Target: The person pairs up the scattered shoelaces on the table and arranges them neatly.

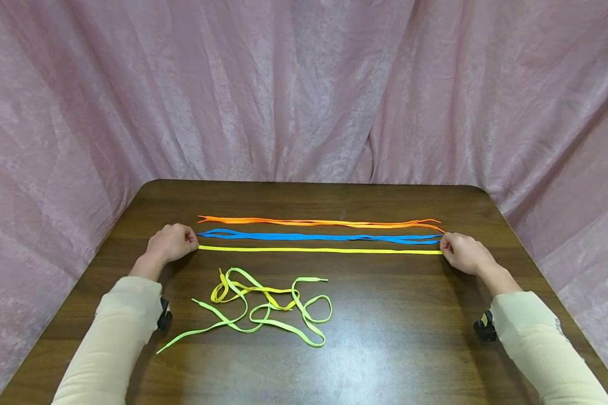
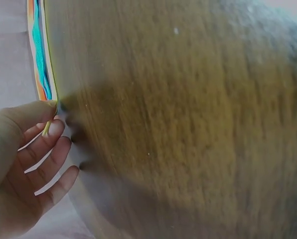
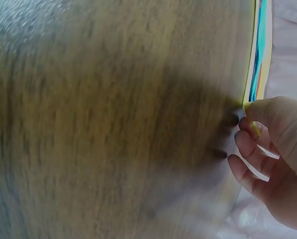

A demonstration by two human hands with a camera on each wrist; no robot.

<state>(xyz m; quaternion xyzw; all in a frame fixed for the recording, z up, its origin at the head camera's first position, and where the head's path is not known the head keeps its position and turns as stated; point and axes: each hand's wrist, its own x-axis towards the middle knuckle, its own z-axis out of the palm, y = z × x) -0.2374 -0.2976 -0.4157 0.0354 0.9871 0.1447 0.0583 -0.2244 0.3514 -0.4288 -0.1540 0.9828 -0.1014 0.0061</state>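
Observation:
A yellow shoelace (image 1: 319,250) is stretched straight across the table between my two hands. My left hand (image 1: 171,243) pinches its left end between thumb and forefinger; in the left wrist view the tip pokes out below the thumb. At the other end my right hand (image 1: 466,253) pinches the lace the same way, its tip showing under the thumb in the right wrist view. Just beyond lie blue shoelaces (image 1: 304,237), laid lengthwise. Farther back, orange shoelaces (image 1: 314,223) run parallel to them.
Nearer me, a loose tangle of light green shoelace (image 1: 284,326) and another yellow shoelace (image 1: 268,290) lies left of centre on the brown wooden table (image 1: 410,337). A pink curtain (image 1: 304,90) hangs behind the table's far edge.

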